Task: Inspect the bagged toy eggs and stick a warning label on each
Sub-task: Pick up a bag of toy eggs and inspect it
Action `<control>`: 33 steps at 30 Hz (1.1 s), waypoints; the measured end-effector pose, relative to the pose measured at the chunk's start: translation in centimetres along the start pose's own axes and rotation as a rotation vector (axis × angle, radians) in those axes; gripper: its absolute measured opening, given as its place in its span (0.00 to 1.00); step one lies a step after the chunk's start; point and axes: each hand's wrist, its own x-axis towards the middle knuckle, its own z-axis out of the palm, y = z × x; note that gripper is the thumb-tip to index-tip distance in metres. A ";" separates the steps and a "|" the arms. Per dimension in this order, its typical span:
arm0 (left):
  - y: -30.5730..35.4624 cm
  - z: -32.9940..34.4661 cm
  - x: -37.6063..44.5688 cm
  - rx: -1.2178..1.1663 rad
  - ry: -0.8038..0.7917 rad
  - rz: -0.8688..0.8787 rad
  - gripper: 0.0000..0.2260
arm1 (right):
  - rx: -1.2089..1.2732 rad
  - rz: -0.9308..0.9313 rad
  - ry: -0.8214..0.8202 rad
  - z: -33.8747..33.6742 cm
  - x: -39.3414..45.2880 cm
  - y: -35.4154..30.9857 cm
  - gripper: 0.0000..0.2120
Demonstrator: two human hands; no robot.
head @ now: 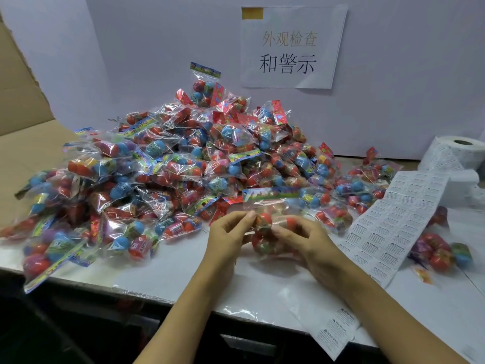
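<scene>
Both hands hold 1 bagged toy egg pack (265, 227) just above the front of the desk (183, 269), in front of the big pile of bagged eggs (170, 166). The left hand (228, 237) pinches the bag's left side with thumb and fingertips, and the right hand (304, 240) curls its fingers round the right side, so the 2 hands sit close together, both clamped on the same pack. The pack looks light: a thin, crinkly clear film over several hard plastic eggs, with a stiffer printed header card across the top. The film is probably slippery and the eggs will likely shift inside it, so a hold across the eggs themselves, or on the header card, seems the surest. A label would stick best where the film is pulled flat over an egg. The label sheet (388, 227) unrolls from the roll (456, 151) just to the right, within easy reach, partly covering another bagged pack (441, 250).
</scene>
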 end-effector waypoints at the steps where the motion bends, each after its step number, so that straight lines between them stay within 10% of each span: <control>1: 0.1 -0.1 0.0 0.001 0.015 0.004 0.08 | -0.024 0.013 0.030 0.1 0.0 0.0 0.17; 33: 0.0 -0.5 0.2 0.082 0.070 -0.028 0.03 | -0.020 -0.017 0.196 -1.2 0.7 0.3 0.13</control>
